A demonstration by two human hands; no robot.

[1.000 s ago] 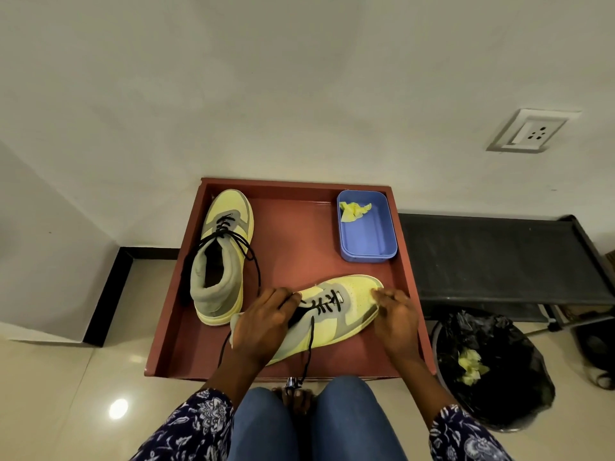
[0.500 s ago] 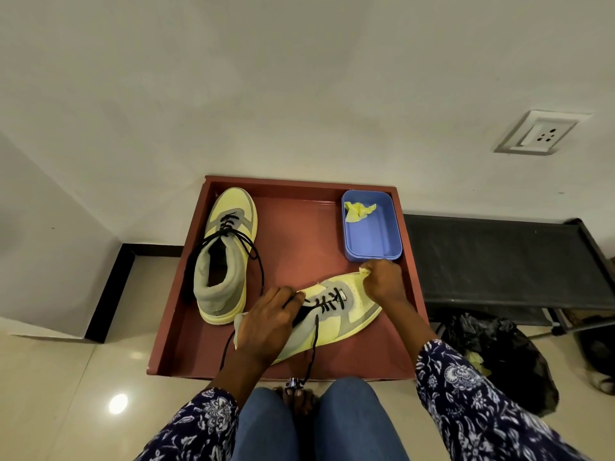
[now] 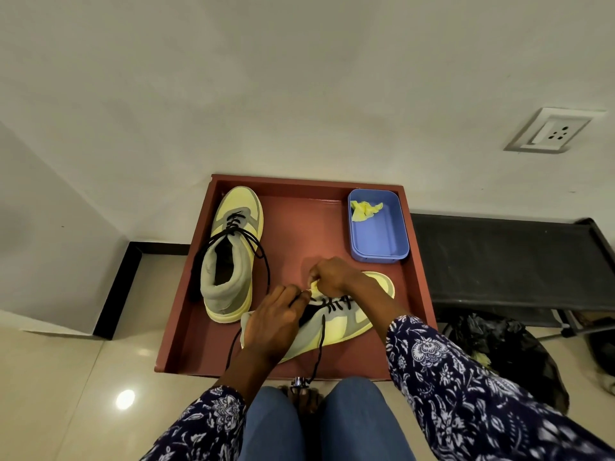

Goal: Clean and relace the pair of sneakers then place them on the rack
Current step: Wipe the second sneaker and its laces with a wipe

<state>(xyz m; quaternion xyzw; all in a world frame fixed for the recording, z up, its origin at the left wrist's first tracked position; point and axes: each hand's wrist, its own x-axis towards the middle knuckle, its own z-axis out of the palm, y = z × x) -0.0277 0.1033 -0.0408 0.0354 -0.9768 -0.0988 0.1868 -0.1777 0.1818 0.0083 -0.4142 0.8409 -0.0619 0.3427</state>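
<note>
Two yellow-and-grey sneakers with black laces lie on a red-brown tray point(image 3: 299, 227). The far sneaker point(image 3: 233, 247) stands upright at the tray's left, its laces loose. The near sneaker point(image 3: 346, 324) lies tilted on its side at the tray's front. My left hand point(image 3: 274, 322) grips it at the collar and tongue. My right hand point(image 3: 332, 276) is closed on a small yellow cloth piece point(image 3: 312, 287) pressed against the near sneaker's upper edge beside the laces. A loose lace end point(image 3: 319, 347) hangs over the tray's front edge.
A blue plastic container point(image 3: 379, 234) with a crumpled yellow cloth point(image 3: 364, 209) sits at the tray's back right. A black rack point(image 3: 499, 261) stands to the right against the wall. Below it is a black bin bag point(image 3: 499, 344). My knees are at the tray's front.
My right hand left the near sneaker's toe, went up beside the blue container, then came left to the sneaker's lace area holding a yellow cloth piece. My left hand stayed on the sneaker.
</note>
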